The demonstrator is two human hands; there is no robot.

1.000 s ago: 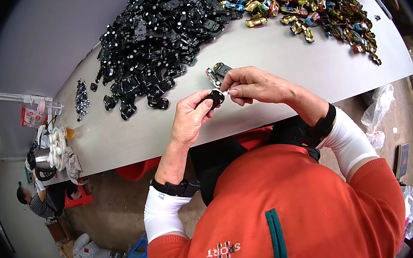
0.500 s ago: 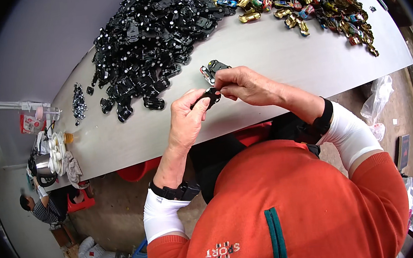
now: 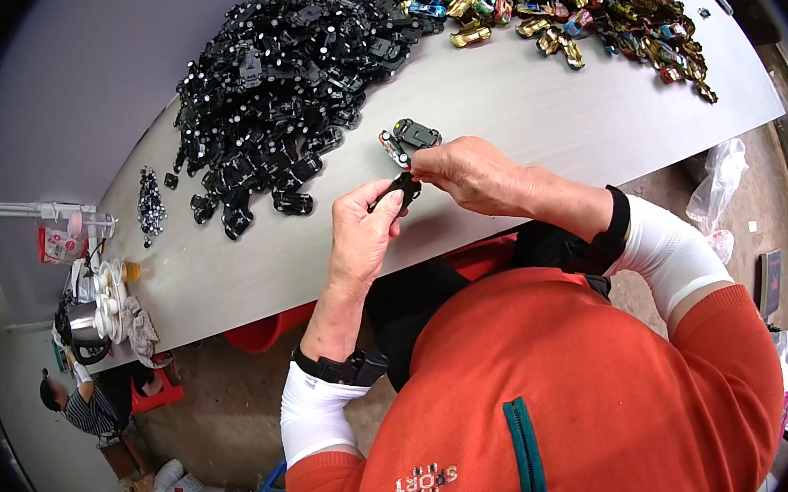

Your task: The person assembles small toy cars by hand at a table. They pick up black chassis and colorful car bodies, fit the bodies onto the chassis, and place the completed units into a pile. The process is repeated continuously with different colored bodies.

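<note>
Thumb and fingers of my left hand grip a small black toy car base just above the table. My right hand is closed at the far end of this piece, its fingertips bunched together; whether a small part sits between them is hidden. Just beyond my right fingers, a dark toy car lies on the table. Beside it is a white and red toy car, partly covered by my fingers.
Across the white table, a big heap of black toy car bases rises at far left of centre. Colourful shiny car shells pile up far right. Small silvery parts lie left, near cups and a kettle. Another person sits far left.
My right hand has turned, with its back now more upward and its fingertips lower against the black base. My left hand still grips the base, having shifted slightly.
</note>
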